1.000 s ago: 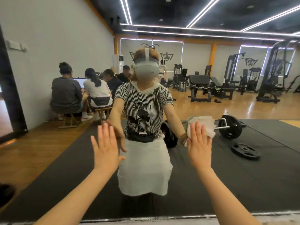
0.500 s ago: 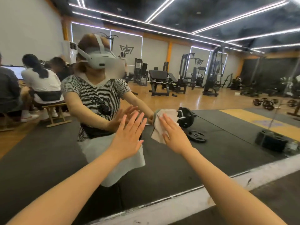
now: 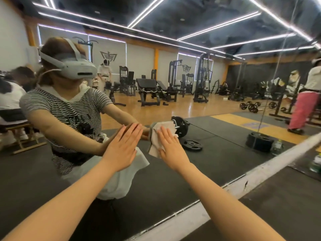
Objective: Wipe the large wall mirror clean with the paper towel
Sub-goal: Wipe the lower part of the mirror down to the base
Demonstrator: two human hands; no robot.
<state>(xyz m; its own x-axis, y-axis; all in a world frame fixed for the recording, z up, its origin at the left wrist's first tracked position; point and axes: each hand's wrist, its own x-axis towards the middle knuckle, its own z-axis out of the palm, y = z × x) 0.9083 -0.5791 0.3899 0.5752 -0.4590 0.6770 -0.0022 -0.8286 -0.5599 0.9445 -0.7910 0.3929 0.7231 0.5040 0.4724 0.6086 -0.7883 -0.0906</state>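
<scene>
The large wall mirror [image 3: 217,143] fills most of the view and reflects a gym and the person wearing the camera. My right hand [image 3: 171,146] lies flat with straight fingers and presses a crumpled white paper towel [image 3: 157,136] against the glass. My left hand [image 3: 124,146] is spread flat on the mirror just left of it, holding nothing. Part of the towel is hidden under my right palm.
A white sill [image 3: 231,185] runs along the mirror's bottom edge above dark floor matting [image 3: 281,206]. A bottle [image 3: 315,162] stands on the floor at the right. Weight plates, benches and machines appear only as reflections, as do seated people at the left.
The view has swung to the right along the mirror. Both hands have moved closer together on the glass, and the right hand has carried the towel rightward across it.
</scene>
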